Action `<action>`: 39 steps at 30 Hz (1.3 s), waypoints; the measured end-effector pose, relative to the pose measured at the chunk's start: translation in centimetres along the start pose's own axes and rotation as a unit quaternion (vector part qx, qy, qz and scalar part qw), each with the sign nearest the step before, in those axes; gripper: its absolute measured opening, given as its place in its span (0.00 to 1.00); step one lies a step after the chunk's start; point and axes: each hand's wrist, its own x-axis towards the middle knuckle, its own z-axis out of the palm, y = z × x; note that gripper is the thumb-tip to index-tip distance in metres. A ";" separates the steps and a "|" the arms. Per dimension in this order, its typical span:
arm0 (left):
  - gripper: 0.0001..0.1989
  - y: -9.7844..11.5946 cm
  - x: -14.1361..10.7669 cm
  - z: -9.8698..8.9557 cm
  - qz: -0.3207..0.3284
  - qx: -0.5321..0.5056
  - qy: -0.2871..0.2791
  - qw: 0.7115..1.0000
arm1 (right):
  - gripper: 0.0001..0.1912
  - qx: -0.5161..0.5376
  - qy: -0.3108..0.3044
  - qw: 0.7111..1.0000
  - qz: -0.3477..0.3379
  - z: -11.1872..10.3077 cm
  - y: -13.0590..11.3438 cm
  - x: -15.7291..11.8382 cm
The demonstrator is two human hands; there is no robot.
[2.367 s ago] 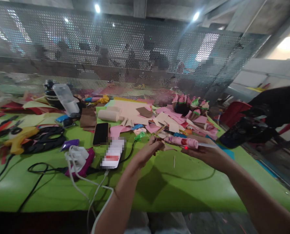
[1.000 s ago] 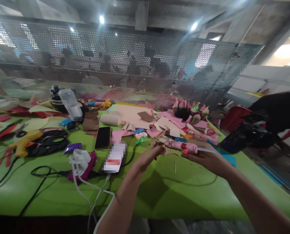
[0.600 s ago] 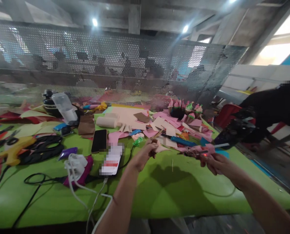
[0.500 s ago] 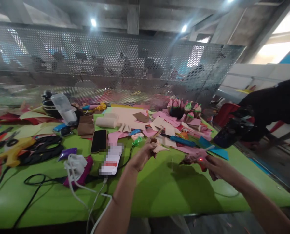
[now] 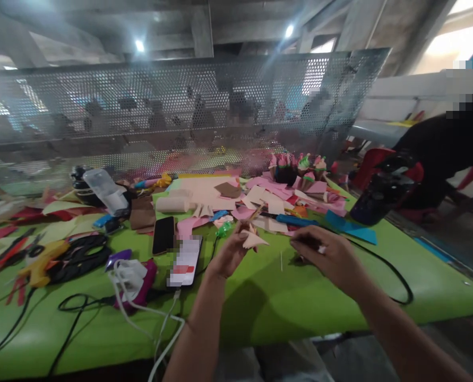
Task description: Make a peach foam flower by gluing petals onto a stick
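My left hand point(image 5: 233, 250) is closed on a small cream paper piece point(image 5: 254, 240) with pointed edges, above the green table. To the right, my right hand point(image 5: 326, 254) hovers with curled fingers; a small whitish bit shows by it, and whether the fingers hold anything is hidden. A thin white stick point(image 5: 281, 261) is between the hands. Beyond them lie a blue tool point(image 5: 297, 219) and pink and cream paper scraps point(image 5: 274, 204). A green object point(image 5: 224, 229) on a cable sits just behind my left hand.
Two phones point(image 5: 163, 235) point(image 5: 186, 261), white cables and a magenta item point(image 5: 146, 286) lie left of my left arm. Farther left is a yellow glue gun point(image 5: 47, 260). A dark bottle point(image 5: 379, 196) stands at the right edge, near a person in black point(image 5: 451, 143). Paper cupcakes point(image 5: 306, 167) stand at the back.
The pink tool with a red light has left my right hand and is no longer visible there. That hand has moved left and up, nearer my left hand. The view has shifted slightly.
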 end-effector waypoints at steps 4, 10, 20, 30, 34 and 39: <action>0.16 0.2 0.1 0.0 0.008 -0.010 0.011 1.000 | 0.06 0.097 -0.016 0.995 -0.022 3.3 -2.6 1.4; 0.15 0.1 0.3 0.0 0.020 0.006 0.003 1.000 | 0.06 0.154 -0.016 0.988 0.015 5.5 -3.5 2.5; 0.17 -0.4 0.1 0.2 0.026 0.069 0.020 0.997 | 0.03 0.128 -0.017 0.989 0.070 5.8 -4.1 2.5; 0.16 -0.3 0.0 0.1 0.019 0.066 0.014 0.998 | 0.02 -0.134 0.071 0.985 -0.080 5.4 -3.8 2.0; 0.17 -0.4 0.0 0.1 0.007 0.050 0.009 0.999 | 0.05 -0.152 0.064 0.979 -0.119 5.1 -3.5 2.0; 0.18 -0.7 0.1 0.3 0.003 0.027 0.023 0.999 | 0.12 -0.073 0.077 0.978 -0.178 4.9 -3.5 2.1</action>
